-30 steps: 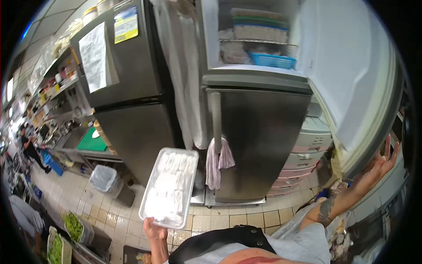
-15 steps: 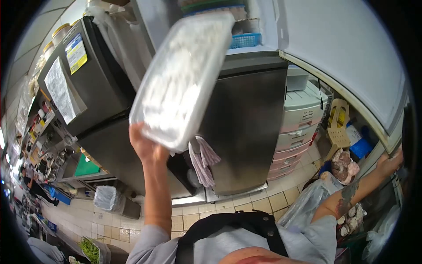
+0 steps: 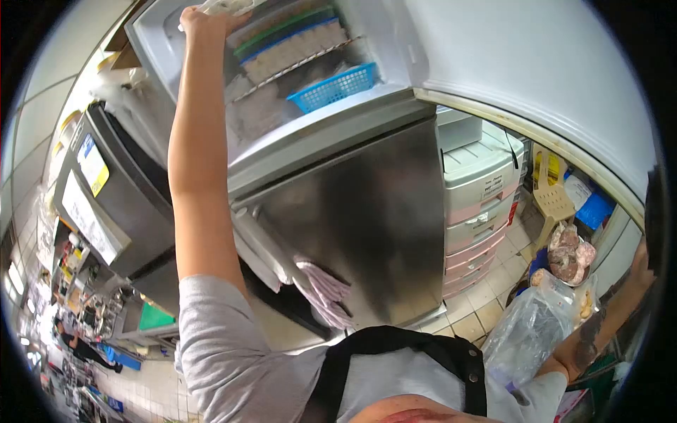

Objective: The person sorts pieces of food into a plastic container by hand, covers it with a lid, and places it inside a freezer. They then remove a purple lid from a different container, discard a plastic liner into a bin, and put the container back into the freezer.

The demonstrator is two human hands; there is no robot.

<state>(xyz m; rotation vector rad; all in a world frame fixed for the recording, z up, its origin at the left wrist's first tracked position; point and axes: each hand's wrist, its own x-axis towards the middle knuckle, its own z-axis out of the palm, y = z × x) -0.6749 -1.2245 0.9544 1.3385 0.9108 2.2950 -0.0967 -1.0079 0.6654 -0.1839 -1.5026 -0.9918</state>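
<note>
My left hand (image 3: 210,20) is raised at the top of the view, inside the open freezer compartment (image 3: 317,144). Its fingers are round the edge of a pale plastic tray (image 3: 229,7), most of which is cut off by the frame. Lidded containers (image 3: 295,53) sit on a wire shelf beside it, with a blue basket (image 3: 335,87) below them. At the far right, my right hand (image 3: 645,257) is by the edge of the open freezer door (image 3: 536,63); its fingers are too dark to make out.
White and pink drawers (image 3: 481,211) stand right of the steel fridge. A beige stool (image 3: 553,201) and plastic bags (image 3: 532,328) are on the right. A towel (image 3: 324,292) hangs from the fridge. Another dark fridge (image 3: 134,204) is at left, and a person (image 3: 74,342) stands far off.
My left hand has moved up into the freezer with the tray, which now mostly lies outside the frame. The view has shifted, showing more of the freezer's inside.
</note>
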